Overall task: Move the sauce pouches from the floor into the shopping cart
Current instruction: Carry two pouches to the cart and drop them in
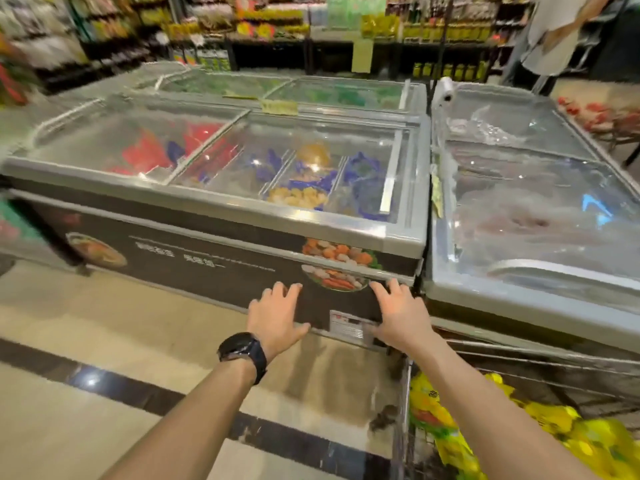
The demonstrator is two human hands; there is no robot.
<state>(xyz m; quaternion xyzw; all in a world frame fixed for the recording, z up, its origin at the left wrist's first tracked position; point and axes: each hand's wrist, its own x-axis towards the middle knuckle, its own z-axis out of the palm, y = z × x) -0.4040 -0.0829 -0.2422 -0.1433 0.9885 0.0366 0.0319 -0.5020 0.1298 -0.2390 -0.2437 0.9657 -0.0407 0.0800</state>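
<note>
Hovering spread and empty, left hand (277,315) and right hand (398,315) seem between loads; yellow sauce pouches (450,431) fill the shopping cart (403,410); next, likely reach floorward.

A supermarket: glass-topped chest freezers (221,188) of packaged frozen food fill the aisle, stocked shelves (263,26) of bottles and packets line the back wall, and a wire shopping cart (519,362) stands on the polished tile floor (104,341).

Glass-topped chest freezers (221,188), stocked shelves (270,29), tiled floor (104,327)
</note>
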